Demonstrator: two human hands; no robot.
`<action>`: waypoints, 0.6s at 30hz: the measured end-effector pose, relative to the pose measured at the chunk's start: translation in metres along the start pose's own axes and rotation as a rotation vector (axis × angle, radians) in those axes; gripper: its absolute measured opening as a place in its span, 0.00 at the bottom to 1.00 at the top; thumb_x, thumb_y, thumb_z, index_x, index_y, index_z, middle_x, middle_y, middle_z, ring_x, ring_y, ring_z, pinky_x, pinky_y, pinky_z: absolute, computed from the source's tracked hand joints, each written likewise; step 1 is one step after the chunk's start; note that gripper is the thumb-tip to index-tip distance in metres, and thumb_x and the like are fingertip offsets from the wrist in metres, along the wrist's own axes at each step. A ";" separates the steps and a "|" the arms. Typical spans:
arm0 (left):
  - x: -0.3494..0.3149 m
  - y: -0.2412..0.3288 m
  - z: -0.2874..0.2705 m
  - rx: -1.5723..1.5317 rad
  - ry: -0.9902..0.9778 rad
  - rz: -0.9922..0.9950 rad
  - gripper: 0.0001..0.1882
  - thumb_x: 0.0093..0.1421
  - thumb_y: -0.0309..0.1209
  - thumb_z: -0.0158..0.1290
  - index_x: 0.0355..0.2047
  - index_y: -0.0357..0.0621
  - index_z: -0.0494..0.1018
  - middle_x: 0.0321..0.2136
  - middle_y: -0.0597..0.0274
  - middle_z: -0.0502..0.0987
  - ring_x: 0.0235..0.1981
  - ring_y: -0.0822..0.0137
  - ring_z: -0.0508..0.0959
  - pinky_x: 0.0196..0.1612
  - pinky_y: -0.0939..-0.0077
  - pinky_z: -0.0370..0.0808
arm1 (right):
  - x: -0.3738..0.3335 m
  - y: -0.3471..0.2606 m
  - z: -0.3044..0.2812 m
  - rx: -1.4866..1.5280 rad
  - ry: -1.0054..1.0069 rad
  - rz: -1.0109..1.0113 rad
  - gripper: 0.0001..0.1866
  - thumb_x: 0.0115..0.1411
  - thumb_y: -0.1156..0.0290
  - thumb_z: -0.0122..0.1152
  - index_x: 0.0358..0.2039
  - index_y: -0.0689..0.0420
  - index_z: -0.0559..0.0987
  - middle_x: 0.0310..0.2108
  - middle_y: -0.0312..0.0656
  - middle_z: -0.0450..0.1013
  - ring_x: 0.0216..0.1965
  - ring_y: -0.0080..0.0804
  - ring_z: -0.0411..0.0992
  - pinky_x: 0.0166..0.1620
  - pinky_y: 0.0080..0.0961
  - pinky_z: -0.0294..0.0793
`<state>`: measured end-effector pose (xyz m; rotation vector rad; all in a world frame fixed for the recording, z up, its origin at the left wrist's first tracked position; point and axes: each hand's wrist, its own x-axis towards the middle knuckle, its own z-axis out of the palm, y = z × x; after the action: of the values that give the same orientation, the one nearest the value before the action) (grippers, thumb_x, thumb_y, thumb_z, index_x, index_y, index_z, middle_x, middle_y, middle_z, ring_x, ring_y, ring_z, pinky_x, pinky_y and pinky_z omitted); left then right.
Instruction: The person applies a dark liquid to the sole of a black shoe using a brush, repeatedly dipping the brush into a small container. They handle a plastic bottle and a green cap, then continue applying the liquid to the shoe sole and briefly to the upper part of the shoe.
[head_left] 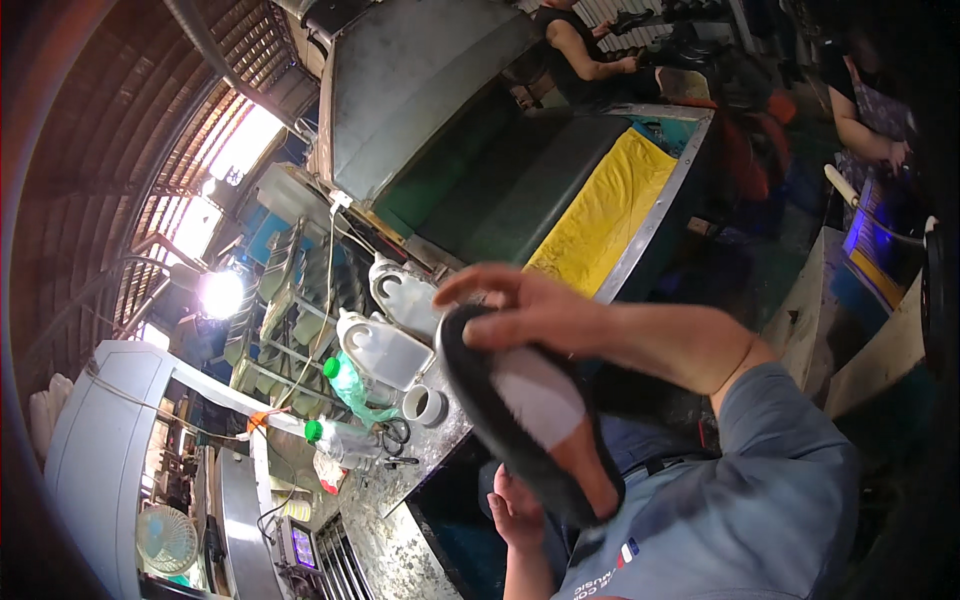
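My right hand (535,312) grips one end of a black shoe (535,400), its thumb pressed over the edge and its fingers round the far side. The broad face turned toward me has a dark rim, a whitish middle and an orange-brown patch at the lower end. Motion blurs the shoe a little, and I cannot tell whether that face is its underside. Lower down, my left hand (517,512) is beside the shoe's edge with thumb and fingers apart. Part of it is hidden behind the shoe, and I cannot tell if they touch.
White jugs (385,345), a green-capped bottle (345,445), a round cup (425,405) and scissors (395,432) stand or lie on a speckled worktop (400,550). Beyond is a large machine with a yellow cloth (605,215). A lamp (220,294) shines at left; two people work farther off.
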<state>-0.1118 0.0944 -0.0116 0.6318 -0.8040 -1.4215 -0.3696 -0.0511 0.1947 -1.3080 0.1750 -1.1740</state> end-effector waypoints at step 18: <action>-0.029 -0.055 -0.024 0.132 0.253 -0.377 0.48 0.62 0.73 0.37 0.72 0.56 0.54 0.70 0.62 0.60 0.69 0.56 0.61 0.71 0.54 0.59 | -0.030 0.174 -0.007 -0.275 0.037 0.184 0.26 0.67 0.50 0.61 0.57 0.56 0.75 0.50 0.38 0.75 0.54 0.25 0.70 0.60 0.26 0.66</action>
<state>-0.1248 0.1171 -0.0725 1.0853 -0.6000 -1.5928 -0.2902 -0.0649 0.0377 -1.4753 0.4882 -1.0422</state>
